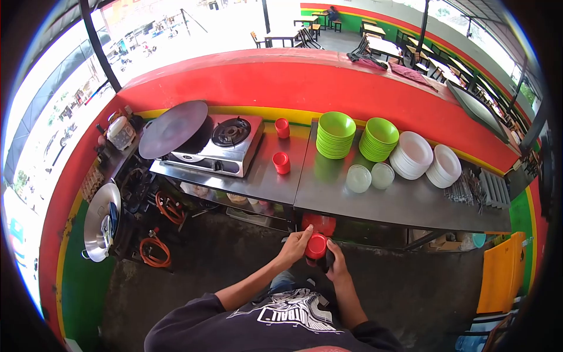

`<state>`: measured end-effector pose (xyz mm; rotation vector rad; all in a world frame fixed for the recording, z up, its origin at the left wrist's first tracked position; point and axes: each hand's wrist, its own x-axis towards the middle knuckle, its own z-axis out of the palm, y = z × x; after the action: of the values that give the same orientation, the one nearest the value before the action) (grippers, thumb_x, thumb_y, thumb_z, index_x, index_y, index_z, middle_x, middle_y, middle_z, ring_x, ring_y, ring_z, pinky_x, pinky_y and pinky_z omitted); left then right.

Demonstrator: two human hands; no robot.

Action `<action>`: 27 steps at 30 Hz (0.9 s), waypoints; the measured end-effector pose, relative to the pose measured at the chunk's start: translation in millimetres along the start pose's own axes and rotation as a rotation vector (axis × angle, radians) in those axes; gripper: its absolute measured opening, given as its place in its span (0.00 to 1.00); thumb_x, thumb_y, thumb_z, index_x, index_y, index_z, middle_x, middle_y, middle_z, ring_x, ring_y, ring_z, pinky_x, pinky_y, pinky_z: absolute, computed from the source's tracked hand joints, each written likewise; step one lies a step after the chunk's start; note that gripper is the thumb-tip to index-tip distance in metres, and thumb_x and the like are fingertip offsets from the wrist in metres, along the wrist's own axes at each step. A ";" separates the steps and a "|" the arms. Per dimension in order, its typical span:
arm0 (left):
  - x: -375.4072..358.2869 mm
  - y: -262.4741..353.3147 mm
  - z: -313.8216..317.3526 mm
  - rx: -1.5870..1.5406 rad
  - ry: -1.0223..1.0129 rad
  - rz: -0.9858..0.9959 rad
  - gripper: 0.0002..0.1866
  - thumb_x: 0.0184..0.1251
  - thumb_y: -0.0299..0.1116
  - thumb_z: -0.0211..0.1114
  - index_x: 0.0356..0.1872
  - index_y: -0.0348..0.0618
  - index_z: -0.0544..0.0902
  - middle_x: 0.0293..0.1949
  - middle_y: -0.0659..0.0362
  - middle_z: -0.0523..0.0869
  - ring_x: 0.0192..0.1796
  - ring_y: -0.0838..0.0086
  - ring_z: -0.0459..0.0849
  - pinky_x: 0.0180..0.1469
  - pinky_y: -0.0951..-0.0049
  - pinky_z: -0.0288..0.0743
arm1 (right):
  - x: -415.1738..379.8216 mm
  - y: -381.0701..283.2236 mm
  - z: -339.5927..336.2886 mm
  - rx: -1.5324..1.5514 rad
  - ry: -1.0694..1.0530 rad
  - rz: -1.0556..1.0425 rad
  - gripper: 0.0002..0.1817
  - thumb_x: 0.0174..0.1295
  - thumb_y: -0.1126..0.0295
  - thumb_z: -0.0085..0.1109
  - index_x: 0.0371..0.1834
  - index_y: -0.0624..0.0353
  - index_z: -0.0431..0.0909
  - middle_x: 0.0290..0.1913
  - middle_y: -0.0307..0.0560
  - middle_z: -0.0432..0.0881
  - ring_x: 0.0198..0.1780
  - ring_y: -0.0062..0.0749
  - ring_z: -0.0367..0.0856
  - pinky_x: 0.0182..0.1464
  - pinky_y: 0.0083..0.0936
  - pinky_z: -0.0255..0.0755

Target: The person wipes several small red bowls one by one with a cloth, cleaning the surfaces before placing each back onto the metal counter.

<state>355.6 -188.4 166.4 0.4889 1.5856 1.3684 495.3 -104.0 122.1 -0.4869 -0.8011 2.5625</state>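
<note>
The left hand (pixel 295 244) reaches forward with the forearm stretched out, its fingers closed on the left side and top of a red-capped bottle (pixel 316 246). The bottle sits between both hands, below the front edge of the steel counter (pixel 328 193) and off its surface. The right hand (pixel 338 265) wraps the bottle's dark lower body from the right, wrist bent inward.

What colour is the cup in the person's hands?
Red. The cup, held between the left hand and right hand, shows in the head view.
</note>
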 end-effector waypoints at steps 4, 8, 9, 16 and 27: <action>5.7 -12.1 -13.8 0.066 -0.101 0.036 0.30 0.77 0.56 0.51 0.30 0.39 0.86 0.21 0.68 0.80 0.22 0.87 0.72 0.26 0.81 0.66 | -9.5 -4.5 8.1 -0.116 -0.089 0.072 0.19 0.70 0.60 0.52 0.56 0.62 0.74 0.47 0.46 0.83 0.43 0.28 0.85 0.42 0.23 0.82; -7.7 8.3 -16.0 0.002 -0.150 0.051 0.26 0.78 0.53 0.53 0.23 0.47 0.81 0.19 0.72 0.75 0.19 0.88 0.68 0.22 0.82 0.58 | -5.6 0.8 12.3 -0.135 -0.023 0.056 0.18 0.69 0.61 0.53 0.54 0.62 0.75 0.45 0.46 0.83 0.42 0.28 0.85 0.41 0.24 0.81; -18.8 24.0 -11.2 -0.021 -0.109 0.068 0.26 0.78 0.51 0.52 0.23 0.46 0.81 0.19 0.71 0.77 0.19 0.88 0.70 0.22 0.83 0.63 | -6.8 -6.4 20.7 -0.131 -0.018 0.042 0.17 0.69 0.61 0.53 0.53 0.62 0.75 0.44 0.46 0.83 0.41 0.28 0.85 0.41 0.24 0.81; -4.4 4.1 -8.4 -0.187 -0.070 0.159 0.25 0.79 0.50 0.52 0.24 0.45 0.83 0.20 0.69 0.79 0.19 0.87 0.72 0.23 0.82 0.67 | 3.1 -7.8 22.4 -0.275 -0.004 -0.093 0.14 0.70 0.61 0.54 0.48 0.61 0.76 0.41 0.42 0.83 0.39 0.26 0.84 0.42 0.22 0.80; -3.1 -16.5 -32.7 -0.031 0.128 0.326 0.23 0.79 0.52 0.51 0.28 0.46 0.79 0.21 0.72 0.72 0.23 0.89 0.64 0.26 0.82 0.60 | -5.5 -27.1 58.7 -0.570 0.199 -0.586 0.17 0.71 0.62 0.56 0.54 0.62 0.76 0.43 0.34 0.78 0.39 0.15 0.72 0.44 0.16 0.70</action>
<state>334.1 -213.2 149.9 0.6743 1.6354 1.6947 481.7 -113.1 184.9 -0.5575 -1.3641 1.7089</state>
